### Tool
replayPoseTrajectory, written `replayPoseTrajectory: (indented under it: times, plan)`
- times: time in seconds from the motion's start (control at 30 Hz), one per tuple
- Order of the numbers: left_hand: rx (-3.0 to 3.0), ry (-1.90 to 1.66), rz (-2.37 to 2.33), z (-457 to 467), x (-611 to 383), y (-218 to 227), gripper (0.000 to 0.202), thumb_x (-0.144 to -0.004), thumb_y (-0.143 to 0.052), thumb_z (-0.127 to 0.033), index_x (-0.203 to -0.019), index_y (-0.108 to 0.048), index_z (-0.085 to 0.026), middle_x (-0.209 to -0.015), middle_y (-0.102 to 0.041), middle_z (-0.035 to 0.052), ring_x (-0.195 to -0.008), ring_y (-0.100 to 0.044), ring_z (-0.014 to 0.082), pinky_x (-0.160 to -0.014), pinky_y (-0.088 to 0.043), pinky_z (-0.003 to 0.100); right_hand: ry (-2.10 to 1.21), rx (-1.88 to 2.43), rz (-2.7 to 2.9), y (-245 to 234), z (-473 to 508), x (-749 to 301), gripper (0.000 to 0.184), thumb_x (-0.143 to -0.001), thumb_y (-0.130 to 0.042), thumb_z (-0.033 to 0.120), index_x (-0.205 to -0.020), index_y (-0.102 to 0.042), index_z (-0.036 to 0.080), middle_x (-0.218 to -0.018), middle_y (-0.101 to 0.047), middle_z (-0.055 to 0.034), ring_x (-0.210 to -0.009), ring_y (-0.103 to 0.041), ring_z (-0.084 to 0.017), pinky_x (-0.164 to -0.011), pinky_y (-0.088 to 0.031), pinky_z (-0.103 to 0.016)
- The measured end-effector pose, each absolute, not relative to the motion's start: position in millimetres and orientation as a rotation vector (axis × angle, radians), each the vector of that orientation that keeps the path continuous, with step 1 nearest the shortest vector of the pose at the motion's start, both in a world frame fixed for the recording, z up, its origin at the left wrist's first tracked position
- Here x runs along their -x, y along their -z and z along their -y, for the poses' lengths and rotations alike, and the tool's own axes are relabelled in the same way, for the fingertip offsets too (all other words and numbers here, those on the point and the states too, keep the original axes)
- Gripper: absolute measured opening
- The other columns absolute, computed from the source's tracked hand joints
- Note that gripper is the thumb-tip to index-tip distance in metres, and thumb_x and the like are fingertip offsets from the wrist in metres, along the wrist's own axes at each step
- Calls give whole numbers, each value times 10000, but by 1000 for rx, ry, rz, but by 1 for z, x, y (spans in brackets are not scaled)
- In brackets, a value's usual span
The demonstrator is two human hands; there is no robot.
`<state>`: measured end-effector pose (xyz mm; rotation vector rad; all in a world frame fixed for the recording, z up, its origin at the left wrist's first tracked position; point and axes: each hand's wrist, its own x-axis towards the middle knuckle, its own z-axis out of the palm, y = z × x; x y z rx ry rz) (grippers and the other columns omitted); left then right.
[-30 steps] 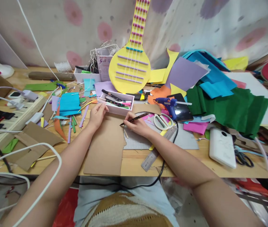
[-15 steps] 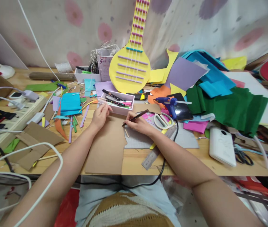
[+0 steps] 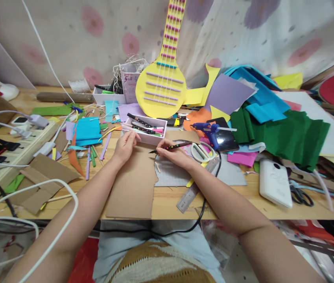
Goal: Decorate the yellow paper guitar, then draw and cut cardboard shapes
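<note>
In my right hand (image 3: 171, 153) is a black pen (image 3: 178, 146) with small coloured dots, its tip pointing left just over a piece of brown cardboard (image 3: 133, 184). The cardboard lies flat and reaches the table's front edge. My left hand (image 3: 125, 147) is at its far left edge, fingers pressed together on it; their tips are partly hidden. Right behind both hands stands a small white box (image 3: 149, 135) with several pens. A grey mat (image 3: 169, 179) lies to the right of the cardboard. White-handled scissors (image 3: 202, 151) and a metal ruler (image 3: 188, 199) lie beside my right wrist.
A yellow paper-covered instrument shape (image 3: 161, 92) leans at the back. To the right are a blue glue gun (image 3: 209, 131), green crepe paper (image 3: 287, 135) and a white power bank (image 3: 275, 182). A power strip (image 3: 16, 157) and white cable (image 3: 72, 204) are on the left.
My right hand has shifted slightly, and the pen lies flatter, its tip a little farther left and away from me. My left hand stays at the cardboard's edge.
</note>
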<state>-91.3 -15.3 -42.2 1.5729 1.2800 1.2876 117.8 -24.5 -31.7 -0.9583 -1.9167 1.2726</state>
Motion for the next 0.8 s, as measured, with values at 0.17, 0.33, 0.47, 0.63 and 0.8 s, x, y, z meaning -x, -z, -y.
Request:
replayPoseTrajectory:
  times: [0.17,0.33,0.47,0.63,0.8]
  plan:
    - [-1584,-1306,-1287,14,91,45,346,-861,-396,-466,-712,-539,-188,-506,-369,-35,-468,-346,101,-464,-269,244,-1181,1029,1971,30,27,-111,141,-786,-541,312,-832,-522,180,-786,-555,2,-700,-497,-111,-650,-396,-252]
    - [-1607,-1318,-1318,14,92,47,349,-877,-378,-444,-710,-543,-186,-512,-384,-29,-484,-368,103,-479,-280,244,-1035,1023,2065,29,28,-109,88,-764,-540,249,-786,-573,171,-783,-579,-21,-744,-517,-133,-684,-405,-267]
    - [-1629,-1311,-1328,14,92,46,340,-887,-368,-419,-715,-545,-185,-526,-391,-28,-493,-374,102,-488,-280,243,-960,1010,2107,28,29,-112,47,-749,-528,200,-765,-561,171,-767,-565,-20,-723,-504,-129,-657,-396,-259]
    - [-1634,-1306,-1337,15,91,45,342,-886,-367,-424,-714,-539,-185,-526,-386,-28,-496,-380,105,-493,-285,243,-1011,1024,2083,28,29,-112,45,-756,-514,209,-768,-538,173,-765,-560,-14,-708,-506,-124,-642,-399,-255]
    - [-1628,-1301,-1352,15,91,44,355,-878,-371,-448,-701,-535,-188,-521,-388,-29,-493,-377,107,-498,-288,245,-942,1020,2120,27,30,-111,41,-765,-515,219,-761,-529,181,-767,-557,-15,-726,-503,-130,-660,-397,-263]
